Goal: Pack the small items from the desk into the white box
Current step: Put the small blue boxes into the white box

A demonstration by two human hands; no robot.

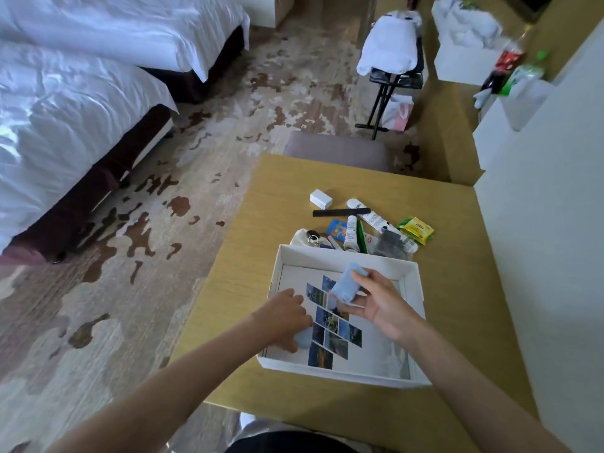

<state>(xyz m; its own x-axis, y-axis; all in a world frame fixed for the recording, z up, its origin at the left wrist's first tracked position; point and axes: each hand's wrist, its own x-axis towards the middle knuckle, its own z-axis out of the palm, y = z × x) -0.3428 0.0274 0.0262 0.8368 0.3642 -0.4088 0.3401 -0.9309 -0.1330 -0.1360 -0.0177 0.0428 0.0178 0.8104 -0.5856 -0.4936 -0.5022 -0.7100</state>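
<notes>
- White box (412, 273) on the wooden desk (284, 197), near its front edge, open at the top; floor printed with a slanting grid of small photos.
- Right hand (376, 305) above the middle of the box, palm up, fingers closed on a pale blue packet (347, 286), held clear of the box floor.
- Left hand (287, 317) down inside the box at its left wall, fingers curled over a second pale blue item (304, 336) on the box floor; grip on it or mere touch, cannot tell.
- Remaining small items clustered on the desk just behind the box's far wall: small white box (321, 199), black comb (340, 212), white tubes (351, 233), yellow tea packet (418, 229), blue card (337, 229), dark pouch (390, 245), keyring (313, 238) on a cream cloth.
- Two white-sheeted beds (81, 93) to the left across patterned carpet.
</notes>
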